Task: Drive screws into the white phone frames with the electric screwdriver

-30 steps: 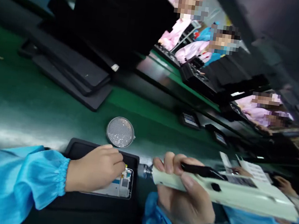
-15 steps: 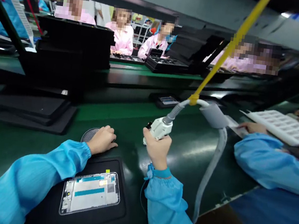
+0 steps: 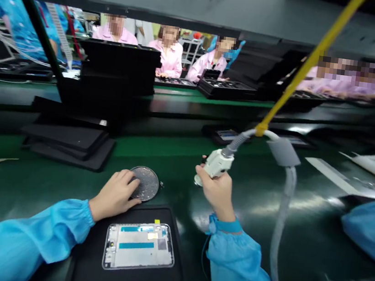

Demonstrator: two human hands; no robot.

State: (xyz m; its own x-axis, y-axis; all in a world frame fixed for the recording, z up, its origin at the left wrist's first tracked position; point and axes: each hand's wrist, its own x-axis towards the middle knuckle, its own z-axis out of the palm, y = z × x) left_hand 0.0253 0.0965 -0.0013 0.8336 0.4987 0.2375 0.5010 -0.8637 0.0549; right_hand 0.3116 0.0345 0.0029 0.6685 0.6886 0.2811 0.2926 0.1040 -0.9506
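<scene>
My left hand [image 3: 115, 194] reaches to a round metal dish [image 3: 146, 183] on the green belt, fingertips curled onto its left edge. My right hand [image 3: 217, 191] is closed round a white electric screwdriver [image 3: 216, 164], held upright above the belt; its grey hose [image 3: 282, 208] loops down to the right and a yellow cord [image 3: 308, 64] runs up from it. Below the hands a white phone frame [image 3: 139, 246] lies in a black tray [image 3: 89, 256].
A stack of black trays [image 3: 70, 141] lies at the left on the green conveyor belt [image 3: 173, 145]. Another person's blue sleeve [image 3: 369, 229] is at the right edge. People in pink sit behind a far bench with black trays [image 3: 225, 89].
The view has swung upright. My left hand left the phone frame and moved up to the round dish. My right hand turned the screwdriver from lying sideways to upright.
</scene>
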